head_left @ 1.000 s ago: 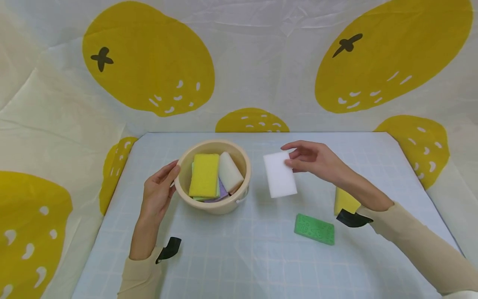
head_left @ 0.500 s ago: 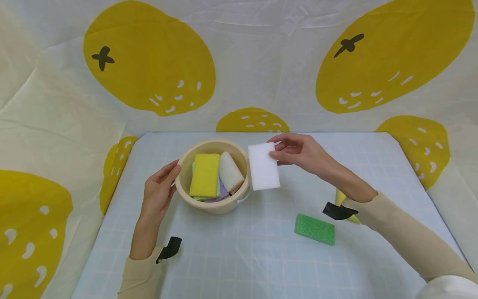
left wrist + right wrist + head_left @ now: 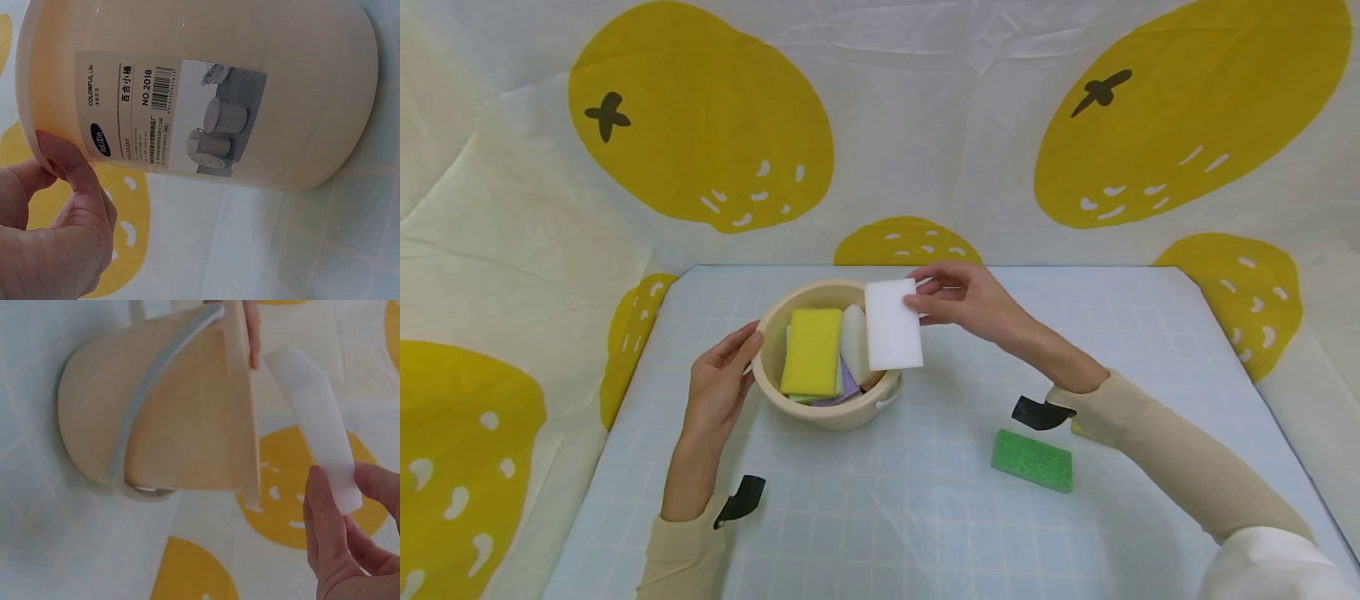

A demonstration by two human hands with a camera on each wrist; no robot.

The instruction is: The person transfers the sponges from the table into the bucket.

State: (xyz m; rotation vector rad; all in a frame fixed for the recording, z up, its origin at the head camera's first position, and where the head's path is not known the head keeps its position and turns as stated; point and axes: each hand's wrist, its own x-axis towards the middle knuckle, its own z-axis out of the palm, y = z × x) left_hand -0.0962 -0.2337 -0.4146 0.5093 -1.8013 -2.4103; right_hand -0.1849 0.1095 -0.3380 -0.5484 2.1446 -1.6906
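A cream plastic bucket (image 3: 829, 417) stands on the table, holding a yellow sponge (image 3: 812, 350), a white sponge (image 3: 853, 333) and a bit of purple (image 3: 842, 387). My left hand (image 3: 721, 379) pinches the bucket's left rim between thumb and fingers, and the left wrist view shows this beside the printed label (image 3: 131, 112). My right hand (image 3: 958, 300) pinches a white sponge block (image 3: 893, 325) by its right edge. The block overlaps the bucket's right rim in the head view. From the right wrist, the block (image 3: 319, 419) appears above the rim, apart from it.
A green sponge (image 3: 1032, 460) lies on the table, right of the bucket. Another yellow sponge (image 3: 1088, 433) is mostly hidden under the right sleeve. The bucket's pale handle (image 3: 147, 387) hangs down its side. A lemon-print cloth (image 3: 925, 167) rises behind the table (image 3: 880, 533).
My right hand has carried the white sponge block leftward, from beside the bucket to over its right rim. The left hand and the bucket have stayed in place.
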